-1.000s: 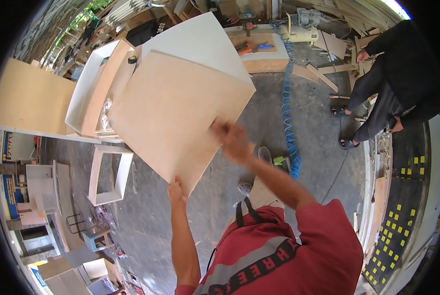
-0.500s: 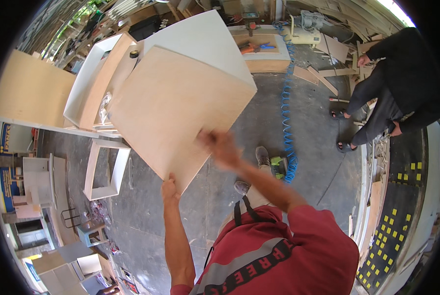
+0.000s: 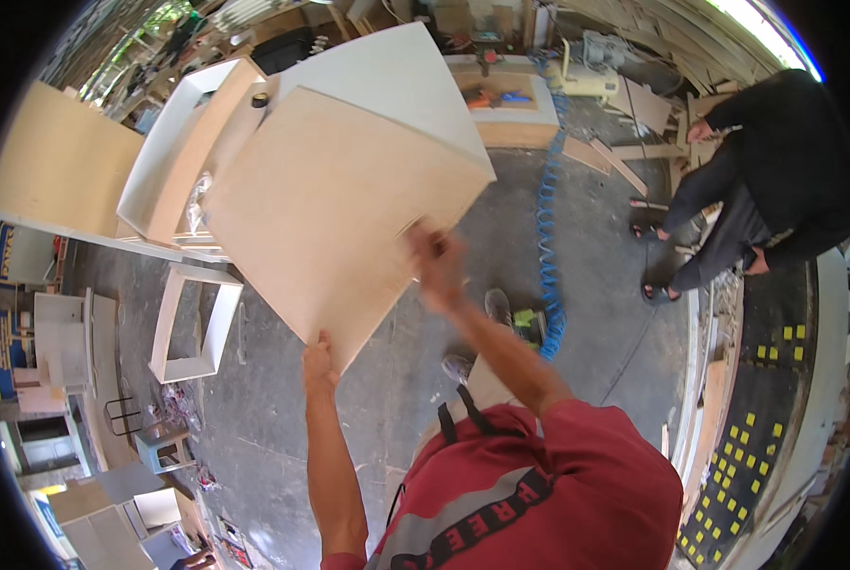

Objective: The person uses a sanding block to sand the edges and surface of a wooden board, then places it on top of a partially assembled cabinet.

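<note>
A broad, pale wooden panel [image 3: 320, 199] slants across the middle, its near corner jutting out toward me. My left hand [image 3: 320, 364] grips that corner, thumb on the top face. Over the panel's right edge, my right hand [image 3: 436, 261] is blurred by motion, its fingers curled in. Whatever small thing it holds is too smeared to name. Beneath the wooden panel lies a white panel [image 3: 396, 81], partly covered.
A long white-and-wood box frame [image 3: 197, 157] stands left of the panel. On the floor are a white rectangular frame [image 3: 220, 328] and a coiled blue air hose [image 3: 546, 209]. A compressor [image 3: 586, 78] sits at the back. Another person [image 3: 776, 171] in dark clothes stands at the right.
My right hand has moved slightly right and up along the panel's edge. My left hand keeps its hold on the corner. The view has shifted a little.
</note>
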Action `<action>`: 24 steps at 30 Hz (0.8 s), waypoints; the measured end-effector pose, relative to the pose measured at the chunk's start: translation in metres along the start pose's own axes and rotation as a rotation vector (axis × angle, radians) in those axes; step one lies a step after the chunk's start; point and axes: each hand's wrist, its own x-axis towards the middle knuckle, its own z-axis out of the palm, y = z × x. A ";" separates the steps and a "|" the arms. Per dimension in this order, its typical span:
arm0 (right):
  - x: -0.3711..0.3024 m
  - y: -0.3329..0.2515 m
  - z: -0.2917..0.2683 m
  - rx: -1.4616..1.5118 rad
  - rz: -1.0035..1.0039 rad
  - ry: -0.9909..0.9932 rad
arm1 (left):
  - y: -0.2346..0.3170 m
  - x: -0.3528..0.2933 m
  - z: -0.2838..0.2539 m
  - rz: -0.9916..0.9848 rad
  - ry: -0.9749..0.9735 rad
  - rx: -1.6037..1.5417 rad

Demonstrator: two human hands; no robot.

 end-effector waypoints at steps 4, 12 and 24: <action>0.124 -0.019 -0.082 -0.913 -0.829 0.684 | -0.002 0.005 0.036 0.029 -0.046 -0.095; -0.045 0.046 0.048 -0.736 -0.642 0.476 | -0.002 0.008 0.022 0.075 -0.003 -0.050; 0.006 -0.014 -0.003 -1.041 -0.471 0.117 | -0.012 0.009 0.029 0.076 -0.012 -0.092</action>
